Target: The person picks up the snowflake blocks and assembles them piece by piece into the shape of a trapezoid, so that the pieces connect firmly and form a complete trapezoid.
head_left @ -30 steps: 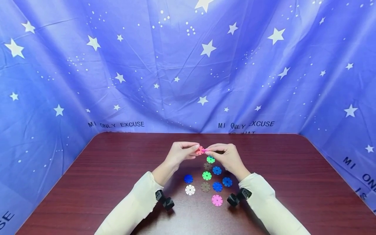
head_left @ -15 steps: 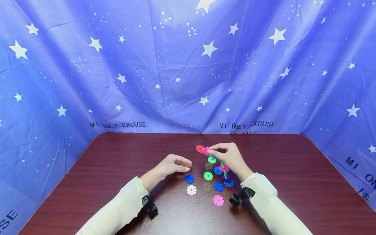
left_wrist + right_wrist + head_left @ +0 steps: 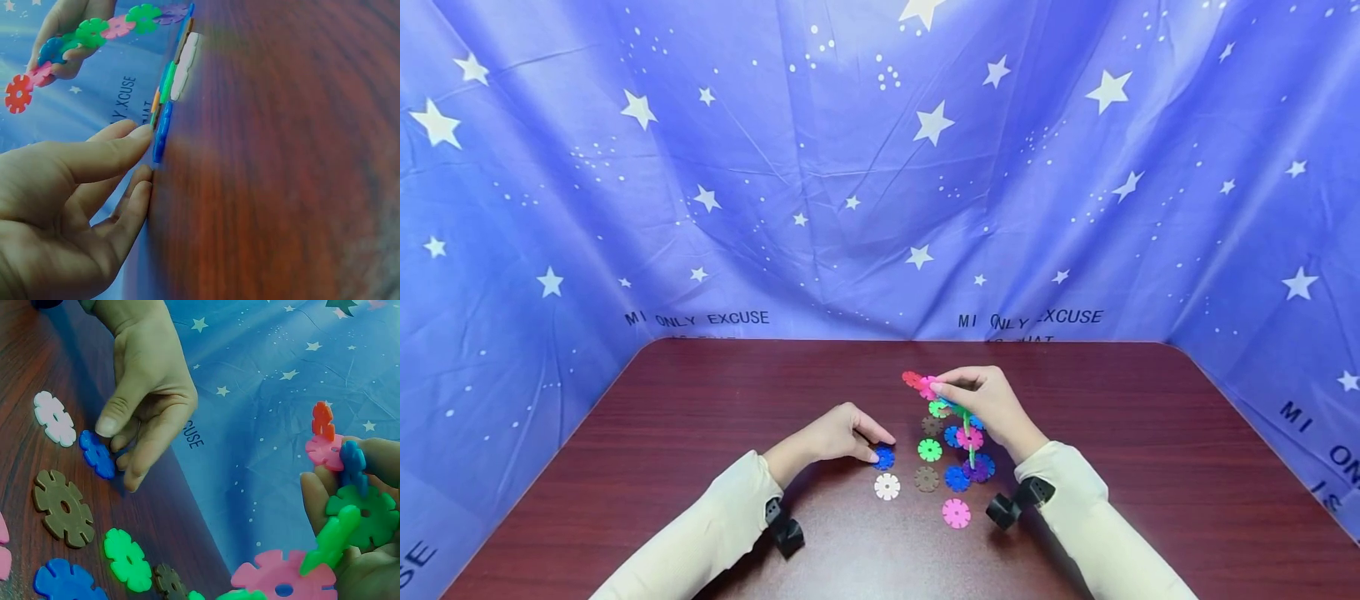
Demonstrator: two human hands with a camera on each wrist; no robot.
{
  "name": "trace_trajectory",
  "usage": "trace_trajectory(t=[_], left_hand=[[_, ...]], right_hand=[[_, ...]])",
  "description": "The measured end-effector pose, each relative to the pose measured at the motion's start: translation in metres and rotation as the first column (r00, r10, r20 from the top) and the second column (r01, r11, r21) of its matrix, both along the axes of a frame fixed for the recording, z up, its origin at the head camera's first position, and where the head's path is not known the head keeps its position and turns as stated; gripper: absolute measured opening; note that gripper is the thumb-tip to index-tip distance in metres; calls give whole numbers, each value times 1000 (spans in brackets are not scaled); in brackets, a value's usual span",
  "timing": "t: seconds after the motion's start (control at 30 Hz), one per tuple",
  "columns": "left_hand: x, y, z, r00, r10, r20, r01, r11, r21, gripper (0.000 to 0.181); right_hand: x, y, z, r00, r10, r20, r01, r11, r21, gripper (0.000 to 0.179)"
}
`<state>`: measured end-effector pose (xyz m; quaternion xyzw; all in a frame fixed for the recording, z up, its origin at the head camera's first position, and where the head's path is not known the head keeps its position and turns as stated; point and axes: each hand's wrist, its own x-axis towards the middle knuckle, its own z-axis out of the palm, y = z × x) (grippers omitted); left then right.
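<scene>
My right hand point(image 3: 981, 396) grips a chain of slotted plastic snowflake discs near its far end. The chain runs from a red disc point(image 3: 18, 94) through pink, blue and green discs to a purple disc point(image 3: 169, 14), hanging down toward the table. My left hand point(image 3: 838, 433) reaches down to a loose blue disc point(image 3: 97, 454) lying on the table. Its thumb is right at the disc's edge, while the other fingers stand on the far side. Just nearer than that disc lies a white disc point(image 3: 887, 487).
On the brown table point(image 3: 715, 433) lie more loose discs: a green disc point(image 3: 929, 450), a brown disc point(image 3: 927, 479), a blue disc point(image 3: 957, 478) and a pink disc point(image 3: 957, 513). A starry blue curtain point(image 3: 850, 167) surrounds the table's back and sides.
My left hand has let go of the red disc and moved left and down to the loose blue disc. The right hand keeps the chain, which now shows hanging below it.
</scene>
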<state>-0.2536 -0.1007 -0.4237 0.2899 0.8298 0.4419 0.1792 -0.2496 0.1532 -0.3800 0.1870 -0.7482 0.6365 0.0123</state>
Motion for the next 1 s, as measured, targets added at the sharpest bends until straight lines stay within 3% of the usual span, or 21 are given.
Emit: trace_trajectory(t=[0.23,0.3,0.6,0.77,1.0], left_hand=[[-1,-3,0,996,-80,-29,79,997,-22,29],[3,-3,6,995,-88,-38,87,996,-14,28],[-4,-4,-5,993,-99,-61,97,995,-38,31],[-3,-2,-5,998,-20,-52,20,1000,7,27],[-4,-6,-6,997,65,-31,-62,994,90,16]], right_hand=[[1,0,-1,994,63,87,-54,993,-103,29],[1,1,-1,994,66,87,-57,993,-101,30],[-2,1,-6,991,93,99,-81,989,-125,27],[-4,2,-8,990,97,101,-81,984,-156,18],[-3,0,-8,995,69,70,-60,992,-115,28]])
